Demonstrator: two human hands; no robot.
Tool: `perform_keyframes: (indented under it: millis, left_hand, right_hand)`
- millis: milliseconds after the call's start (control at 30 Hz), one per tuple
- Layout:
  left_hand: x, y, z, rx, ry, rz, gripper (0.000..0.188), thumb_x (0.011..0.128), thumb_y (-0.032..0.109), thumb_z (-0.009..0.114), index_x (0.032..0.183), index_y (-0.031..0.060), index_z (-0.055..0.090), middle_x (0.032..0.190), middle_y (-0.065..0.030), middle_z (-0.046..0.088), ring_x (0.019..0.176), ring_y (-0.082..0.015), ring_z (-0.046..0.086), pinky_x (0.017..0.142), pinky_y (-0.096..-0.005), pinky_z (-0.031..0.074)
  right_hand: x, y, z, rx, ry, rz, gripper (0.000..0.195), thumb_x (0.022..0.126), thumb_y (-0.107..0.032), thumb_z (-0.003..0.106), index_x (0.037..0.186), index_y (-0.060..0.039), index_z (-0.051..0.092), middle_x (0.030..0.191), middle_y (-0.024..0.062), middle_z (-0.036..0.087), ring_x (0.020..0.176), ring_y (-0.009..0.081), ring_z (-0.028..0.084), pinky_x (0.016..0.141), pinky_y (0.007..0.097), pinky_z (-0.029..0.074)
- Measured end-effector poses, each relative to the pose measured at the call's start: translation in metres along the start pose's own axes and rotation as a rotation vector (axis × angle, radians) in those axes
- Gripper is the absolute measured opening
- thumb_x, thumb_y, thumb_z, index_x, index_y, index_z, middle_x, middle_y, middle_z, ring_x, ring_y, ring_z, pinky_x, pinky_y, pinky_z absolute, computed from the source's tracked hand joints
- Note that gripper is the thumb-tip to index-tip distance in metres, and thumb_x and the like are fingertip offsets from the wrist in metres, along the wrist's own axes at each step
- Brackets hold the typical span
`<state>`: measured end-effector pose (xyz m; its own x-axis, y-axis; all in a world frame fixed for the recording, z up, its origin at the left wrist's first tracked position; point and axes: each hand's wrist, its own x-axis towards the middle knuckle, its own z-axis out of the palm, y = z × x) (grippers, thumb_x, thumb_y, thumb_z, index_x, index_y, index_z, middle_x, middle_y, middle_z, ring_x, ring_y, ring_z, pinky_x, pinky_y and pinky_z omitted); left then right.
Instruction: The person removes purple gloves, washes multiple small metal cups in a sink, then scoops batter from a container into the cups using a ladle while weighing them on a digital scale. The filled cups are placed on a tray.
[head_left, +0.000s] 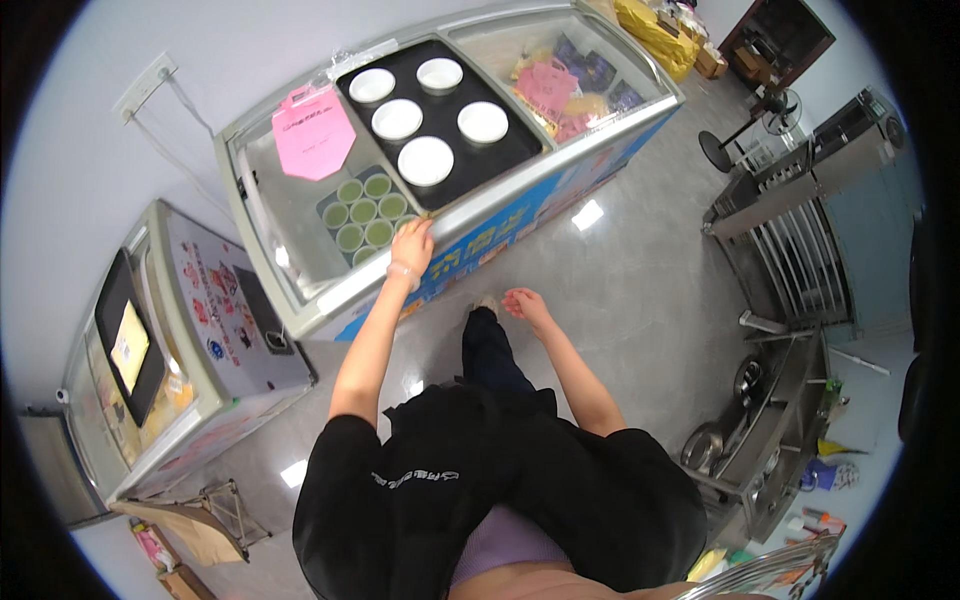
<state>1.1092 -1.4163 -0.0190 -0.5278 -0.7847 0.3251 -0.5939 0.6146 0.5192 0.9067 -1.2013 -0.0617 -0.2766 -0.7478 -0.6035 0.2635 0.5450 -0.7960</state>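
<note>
My left hand (412, 246) rests on the front edge of a glass-topped chest freezer (517, 184), its fingers curled over the frame. Just beyond those fingers, tubs of green contents (364, 211) stand in a group, seen through the glass. A black baking tray (457, 161) lies on the freezer top and bears several white round bowls (426, 160). Left of the tray is a pink bag (313, 133). Over the floor, apart from the freezer, hangs my right hand (526, 304), its fingers loosely bent and nothing seen in them.
A second chest freezer (199, 375) at the left bears a black tray (154, 375) with a yellow packet (130, 346). At the right stand a metal rack (795, 247) and a steel shelf unit (784, 450) with pans. A black fan (718, 150) stands farther back, and a folding stool (225, 517) at lower left.
</note>
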Motion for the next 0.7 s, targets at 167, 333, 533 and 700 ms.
perform_keyframes:
  millis: [167, 333, 533, 700]
  left_hand:
    - [0.124, -0.026, 0.067, 0.311, -0.158, -0.138, 0.048, 0.081, 0.023, 0.056, 0.123, 0.0056, 0.043, 0.117, -0.0119, 0.052, 0.108, -0.0281, 0.048, 0.096, -0.0412, 0.034]
    - [0.148, -0.041, 0.102, 0.345, -0.472, -0.236, 0.041, 0.082, 0.026, 0.053, 0.117, 0.0056, 0.048, 0.114, -0.0117, 0.055, 0.107, -0.0277, 0.051, 0.094, -0.0420, 0.035]
    - [0.145, -0.044, 0.101, 0.232, -0.601, -0.234, 0.043, 0.083, 0.025, 0.049, 0.120, 0.0028, 0.046, 0.103, -0.0164, 0.060, 0.097, -0.0293, 0.057, 0.092, -0.0447, 0.035]
    - [0.168, -0.050, 0.064, 0.130, -0.282, -0.058, 0.044, 0.081, 0.031, 0.054, 0.114, 0.0008, 0.050, 0.094, -0.0165, 0.062, 0.087, -0.0316, 0.059, 0.085, -0.0452, 0.040]
  right_hand:
    - [0.100, -0.072, -0.001, -0.017, -0.057, 0.086, 0.023, 0.090, -0.022, 0.044, 0.102, -0.0089, 0.058, 0.089, 0.0047, 0.065, 0.076, 0.0128, 0.061, 0.067, 0.0260, 0.049]
    - [0.176, -0.108, 0.010, -0.004, -0.062, 0.199, 0.021, 0.088, -0.022, 0.047, 0.101, -0.0080, 0.057, 0.084, 0.0053, 0.064, 0.068, 0.0133, 0.059, 0.060, 0.0268, 0.048]
    - [0.246, -0.108, 0.037, 0.163, 0.148, 0.177, 0.028, 0.087, -0.024, 0.053, 0.108, -0.0053, 0.048, 0.089, 0.0092, 0.060, 0.069, 0.0160, 0.059, 0.058, 0.0291, 0.050]
    - [0.272, -0.102, 0.061, 0.193, 0.453, 0.114, 0.032, 0.082, -0.018, 0.060, 0.102, -0.0034, 0.039, 0.078, 0.0105, 0.055, 0.051, 0.0167, 0.056, 0.044, 0.0286, 0.047]
